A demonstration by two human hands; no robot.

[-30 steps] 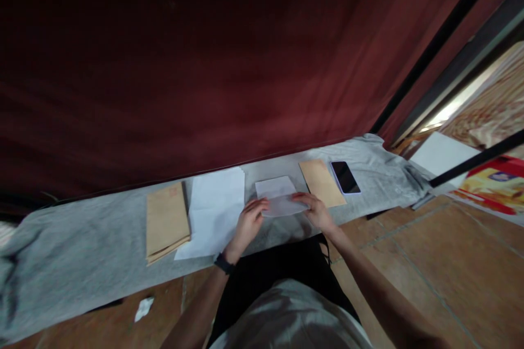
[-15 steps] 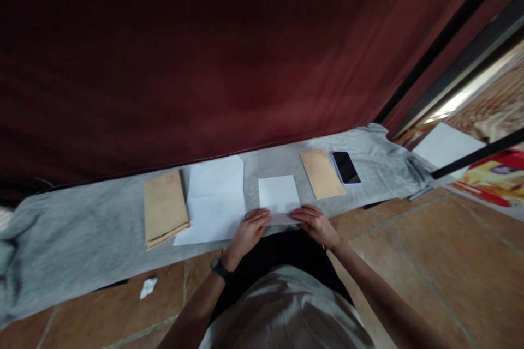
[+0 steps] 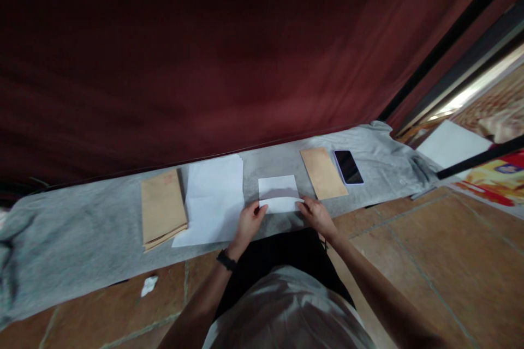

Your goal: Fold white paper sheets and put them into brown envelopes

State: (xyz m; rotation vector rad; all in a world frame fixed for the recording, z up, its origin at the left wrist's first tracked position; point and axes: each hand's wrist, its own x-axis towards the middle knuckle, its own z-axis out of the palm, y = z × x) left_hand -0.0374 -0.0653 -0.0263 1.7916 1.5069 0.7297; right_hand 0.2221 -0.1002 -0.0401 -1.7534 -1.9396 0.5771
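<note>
A small white sheet of paper (image 3: 279,184) lies in front of me, its near part bent up and over toward the far side. My left hand (image 3: 250,221) pinches the left end of the raised flap, thumb on the near side. At the right end, my right hand (image 3: 316,215) grips the same flap between thumb and fingers. To the left of my left hand lies a stack of larger white sheets (image 3: 213,196). A single brown envelope (image 3: 323,173) rests just beyond my right hand.
Several brown envelopes (image 3: 164,207) are piled left of the white stack. A phone (image 3: 348,167) lies right of the single envelope. Grey cloth (image 3: 90,229) covers the long narrow surface, backed by a dark red curtain (image 3: 229,65). A crumpled white scrap (image 3: 149,285) is on the tiled floor.
Both hands have moved from resting flat at the paper's near edge to pinching it. That near part is now lifted and folded away from me, making the sheet look shorter.
</note>
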